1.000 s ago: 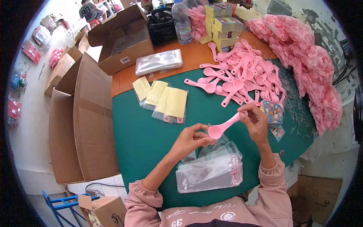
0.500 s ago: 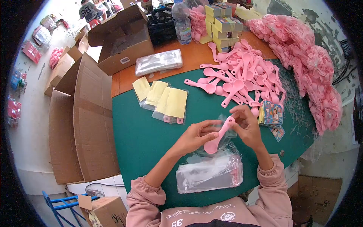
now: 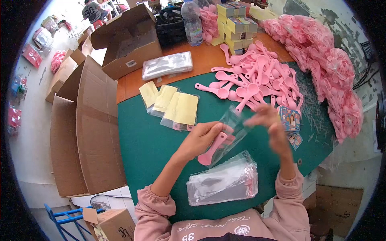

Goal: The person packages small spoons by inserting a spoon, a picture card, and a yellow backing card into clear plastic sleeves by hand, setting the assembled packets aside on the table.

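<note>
1. Position of spoon: the pink spoon (image 3: 212, 150) is at the left hand (image 3: 204, 137), tilted, with its bowl pointing down towards the wearer and its holed handle end just beside the thumb. It is well apart from the right hand (image 3: 268, 121).
2. Position of bag: the clear bag (image 3: 236, 131) extends from the left hand towards the right hand, above the green worktop (image 3: 155, 160). The spoon lies along the bag's left side; whether it is fully inside the film cannot be confirmed.
3. Left hand: fingers closed, gripping the bag and spoon together near the handle end.
4. Right hand: fingers spread and loosely curled, blurred, with nothing visible in the grasp. Its fingertips are near the upper end of the bag; contact cannot be determined.
5. Adjacent items: the stack of clear bags (image 3: 222, 186) lies below the hands, the printed cards (image 3: 290, 120) are just beside the right hand, and the pile of pink spoons (image 3: 263, 76) is beyond.
6. Change from the preceding frame: the right fingertips were at the spoon's handle end; they are now off it. The spoon has shifted towards the left hand, and the bag is more extended.
</note>
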{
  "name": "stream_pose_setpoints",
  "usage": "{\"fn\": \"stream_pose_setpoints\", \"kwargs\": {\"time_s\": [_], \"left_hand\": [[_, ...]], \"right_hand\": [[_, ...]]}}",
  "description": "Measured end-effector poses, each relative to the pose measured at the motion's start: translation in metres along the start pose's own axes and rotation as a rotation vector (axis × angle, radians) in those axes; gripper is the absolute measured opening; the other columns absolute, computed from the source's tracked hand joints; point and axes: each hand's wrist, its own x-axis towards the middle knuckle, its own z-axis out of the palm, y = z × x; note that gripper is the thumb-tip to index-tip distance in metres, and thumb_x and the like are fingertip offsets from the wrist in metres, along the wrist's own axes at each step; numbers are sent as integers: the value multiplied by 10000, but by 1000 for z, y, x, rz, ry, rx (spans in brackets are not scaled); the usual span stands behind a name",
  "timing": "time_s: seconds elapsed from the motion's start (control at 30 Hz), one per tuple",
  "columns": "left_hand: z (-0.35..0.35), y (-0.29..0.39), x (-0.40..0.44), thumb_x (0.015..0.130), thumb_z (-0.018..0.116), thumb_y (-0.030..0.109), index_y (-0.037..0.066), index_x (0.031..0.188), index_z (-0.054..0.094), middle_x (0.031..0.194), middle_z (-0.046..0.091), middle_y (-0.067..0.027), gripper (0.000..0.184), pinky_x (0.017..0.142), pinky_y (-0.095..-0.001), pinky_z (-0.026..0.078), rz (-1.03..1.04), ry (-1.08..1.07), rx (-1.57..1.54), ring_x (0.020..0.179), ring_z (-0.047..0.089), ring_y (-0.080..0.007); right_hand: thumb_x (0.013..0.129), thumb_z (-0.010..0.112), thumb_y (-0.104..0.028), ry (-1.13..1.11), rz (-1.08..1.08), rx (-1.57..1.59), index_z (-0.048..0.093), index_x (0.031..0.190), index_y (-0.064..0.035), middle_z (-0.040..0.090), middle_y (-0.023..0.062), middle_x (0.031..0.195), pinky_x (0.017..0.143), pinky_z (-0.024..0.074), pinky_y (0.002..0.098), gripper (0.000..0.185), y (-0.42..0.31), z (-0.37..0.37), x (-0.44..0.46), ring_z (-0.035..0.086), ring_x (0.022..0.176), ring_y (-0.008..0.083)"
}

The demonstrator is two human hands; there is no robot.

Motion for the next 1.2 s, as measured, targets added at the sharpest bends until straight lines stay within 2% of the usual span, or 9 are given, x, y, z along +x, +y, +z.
{"fn": "stream_pose_setpoints", "kwargs": {"time_s": [0.13,0.2,0.4,0.43,0.5,0.57,0.73,0.93,1.2], "left_hand": [[-10,-4,-1,949,350,219,-61,1028,545,908,627,-145,350,758,-268,487,3,9,-148,849,608,-178],[-12,-7,1,949,352,220,-58,1032,548,913,628,-142,350,764,-266,484,-13,-3,-135,852,606,-173],[-13,-10,3,945,366,221,-29,1045,570,915,635,-116,337,779,-246,469,-14,-23,-39,871,588,-136],[-12,-11,3,943,372,226,-19,1051,574,911,638,-105,335,774,-239,465,8,-28,-21,866,584,-124],[-10,-11,3,941,378,231,-9,1056,578,907,640,-94,333,770,-231,461,28,-29,-4,861,580,-113],[-8,-11,4,938,389,249,10,1056,589,896,643,-61,334,719,-215,448,85,-45,71,795,555,-78],[-9,-11,4,936,397,264,17,1032,600,873,643,-37,335,662,-211,425,-25,-49,195,726,505,-58],[-6,-14,4,941,377,246,17,1017,603,858,643,-39,330,655,-210,421,91,-59,78,702,492,-52],[-8,-15,5,941,379,242,19,1007,605,786,628,-23,323,601,-232,419,15,-58,207,671,489,-46]], "right_hand": [[728,616,-279,533,375,-1236,595,977,12,583,178,846,681,449,349,384,6,-97,-34,593,789,255],[712,629,-206,423,668,-1200,612,944,-4,563,130,653,603,445,360,308,16,-123,-52,592,686,280],[736,611,-126,480,657,-1337,605,945,3,607,122,703,559,449,330,246,-3,-115,-40,565,570,218],[736,611,-126,478,652,-1337,605,945,3,607,122,703,559,449,330,246,-9,-106,-34,565,570,218],[764,603,-101,506,329,-626,607,907,-5,614,59,717,510,443,289,173,-20,-82,-24,535,543,144],[788,595,-98,438,383,-308,609,890,-4,594,11,695,476,421,241,139,-32,-40,-11,504,529,86],[809,583,-116,-111,295,-509,613,892,-7,573,7,660,441,360,181,140,-21,-11,-6,463,503,48],[831,567,-137,339,443,-263,606,946,-30,555,-12,649,444,353,181,162,-13,-29,-4,448,510,33],[823,582,-153,98,380,-215,593,900,-18,545,9,636,463,350,215,156,-5,-14,-7,423,553,46]]}}
